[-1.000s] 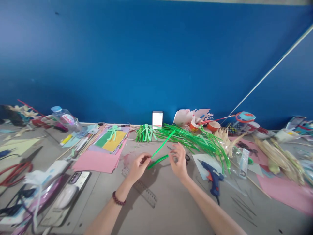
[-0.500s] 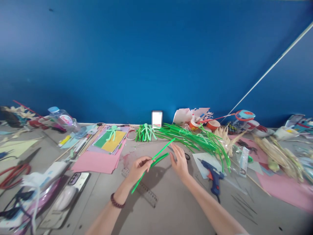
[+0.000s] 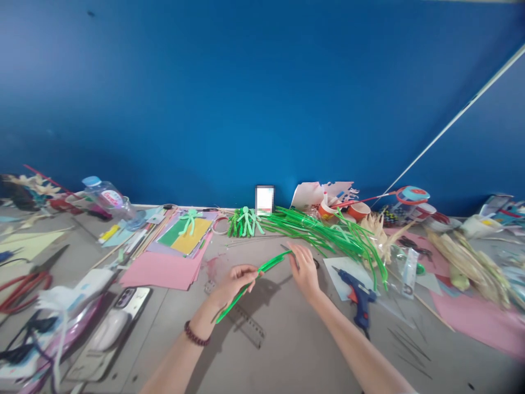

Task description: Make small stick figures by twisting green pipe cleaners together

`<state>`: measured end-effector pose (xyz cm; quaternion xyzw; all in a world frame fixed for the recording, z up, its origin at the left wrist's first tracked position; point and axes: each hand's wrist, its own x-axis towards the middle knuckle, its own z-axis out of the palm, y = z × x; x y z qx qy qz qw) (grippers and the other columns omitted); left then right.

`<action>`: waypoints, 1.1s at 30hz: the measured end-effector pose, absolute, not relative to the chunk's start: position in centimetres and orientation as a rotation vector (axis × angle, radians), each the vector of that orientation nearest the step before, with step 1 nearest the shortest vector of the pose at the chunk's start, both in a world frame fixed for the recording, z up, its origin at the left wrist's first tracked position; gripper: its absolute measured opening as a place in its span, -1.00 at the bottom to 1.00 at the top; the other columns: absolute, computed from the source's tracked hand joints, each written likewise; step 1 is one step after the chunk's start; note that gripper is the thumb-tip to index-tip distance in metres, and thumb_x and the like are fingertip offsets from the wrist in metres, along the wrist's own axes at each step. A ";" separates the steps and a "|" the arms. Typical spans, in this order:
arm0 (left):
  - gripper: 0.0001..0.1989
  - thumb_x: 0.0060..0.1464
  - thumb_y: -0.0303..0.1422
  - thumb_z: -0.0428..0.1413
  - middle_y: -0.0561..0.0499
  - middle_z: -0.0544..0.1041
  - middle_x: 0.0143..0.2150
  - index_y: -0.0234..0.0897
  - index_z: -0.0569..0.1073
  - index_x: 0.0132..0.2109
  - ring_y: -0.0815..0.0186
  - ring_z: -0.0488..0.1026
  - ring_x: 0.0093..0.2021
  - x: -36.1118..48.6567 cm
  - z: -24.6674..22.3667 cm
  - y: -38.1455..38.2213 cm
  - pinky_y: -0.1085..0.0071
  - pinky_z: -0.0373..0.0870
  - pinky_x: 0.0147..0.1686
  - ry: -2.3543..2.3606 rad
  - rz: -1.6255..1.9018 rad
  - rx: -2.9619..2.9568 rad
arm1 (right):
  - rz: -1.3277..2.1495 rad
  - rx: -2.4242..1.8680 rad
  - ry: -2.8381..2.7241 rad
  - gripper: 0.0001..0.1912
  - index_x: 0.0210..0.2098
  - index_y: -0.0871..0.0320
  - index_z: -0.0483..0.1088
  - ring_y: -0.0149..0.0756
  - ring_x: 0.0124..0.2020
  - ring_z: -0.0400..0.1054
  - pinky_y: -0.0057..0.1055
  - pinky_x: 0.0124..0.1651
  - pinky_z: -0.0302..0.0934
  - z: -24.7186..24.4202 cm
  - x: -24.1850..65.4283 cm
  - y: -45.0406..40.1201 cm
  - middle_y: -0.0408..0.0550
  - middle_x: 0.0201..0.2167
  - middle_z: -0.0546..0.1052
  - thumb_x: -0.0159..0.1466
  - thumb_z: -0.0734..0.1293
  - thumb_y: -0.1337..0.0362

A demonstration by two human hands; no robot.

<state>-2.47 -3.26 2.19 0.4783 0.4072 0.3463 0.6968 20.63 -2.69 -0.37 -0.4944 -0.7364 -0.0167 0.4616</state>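
Note:
Green fuzzy stems (image 3: 271, 263) lie together on a slant above the grey table, pinched near their middle by my left hand (image 3: 240, 282). Their upper right ends reach the fingertips of my right hand (image 3: 304, 269), whose fingers are bent close around the tips. The lower left ends stick out below my left hand. Beneath them lies a clear ruler (image 3: 249, 326). Behind my hands rest a pile of long green stems (image 3: 324, 230) and small green stem figures (image 3: 246, 220).
A blue glue gun (image 3: 360, 301) lies right of my right arm, scissors (image 3: 24, 290) at the far left. A phone (image 3: 109, 334), pink paper (image 3: 162, 271), a plastic bottle (image 3: 109, 197) and orange cups (image 3: 327, 209) stand or lie around. A blue wall (image 3: 262, 109) rises behind.
The stem that stood apart at an angle now lies alongside the other green stems. My right hand has moved slightly and its fingertips are now at the stems' upper ends.

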 end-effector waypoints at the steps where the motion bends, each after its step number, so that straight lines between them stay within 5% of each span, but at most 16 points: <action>1: -0.72 -0.10 -0.19 0.24 0.10 0.37 -0.64 -0.35 0.53 -0.32 0.50 0.20 -0.64 -2.5 2.1 -3.2 0.53 0.02 -0.61 0.925 0.817 1.022 | 0.030 -1.181 -1.832 -0.63 0.06 0.06 0.32 -0.19 -0.07 0.34 -0.18 -0.01 0.23 -0.4 20.6 -2.7 0.03 -0.14 0.51 0.31 0.13 0.40; 7: -0.61 -0.26 -0.20 0.33 0.14 0.42 -0.53 -0.31 0.47 -0.28 0.60 0.14 -0.71 -2.7 1.8 -2.6 0.59 -0.04 -0.71 0.973 1.009 0.775 | 0.663 -1.178 -1.703 -0.78 -0.24 0.14 0.49 -0.28 -0.40 0.38 -0.33 -0.31 0.30 -1.5 18.6 -3.2 0.01 -0.39 0.54 0.25 0.25 0.19; 14: -0.66 -0.19 -0.21 0.29 0.15 0.39 -0.54 -0.31 0.42 -0.29 0.49 0.34 -0.59 -2.7 1.5 -2.3 0.59 0.16 -0.64 0.970 1.063 0.811 | 1.620 -1.102 -1.317 -0.55 -0.25 0.22 0.50 -0.48 -0.66 0.23 -0.50 -0.61 0.15 -1.4 15.9 -4.2 -0.08 -0.52 0.53 0.02 0.39 -0.01; 25: -0.66 -0.18 -0.21 0.28 0.14 0.42 -0.55 -0.30 0.41 -0.28 0.43 0.40 -0.57 -2.6 0.9 -2.2 0.55 0.25 -0.60 1.010 1.126 0.829 | 1.822 -1.088 -1.307 -0.56 -0.57 0.23 0.42 -0.52 -0.70 0.21 -0.56 -0.63 0.09 -0.7 15.6 -5.0 -0.21 -0.71 0.37 0.04 0.38 -0.08; 33: -0.66 -0.19 -0.22 0.28 0.14 0.43 -0.53 -0.30 0.39 -0.30 0.45 0.39 -0.57 -2.3 1.6 -2.5 0.55 0.26 -0.58 1.005 1.109 0.794 | 1.985 -1.062 -1.298 -0.59 -0.51 0.26 0.47 -0.51 -0.66 0.28 -0.56 -0.60 0.15 -1.0 15.7 -5.4 -0.12 -0.58 0.48 0.03 0.41 -0.03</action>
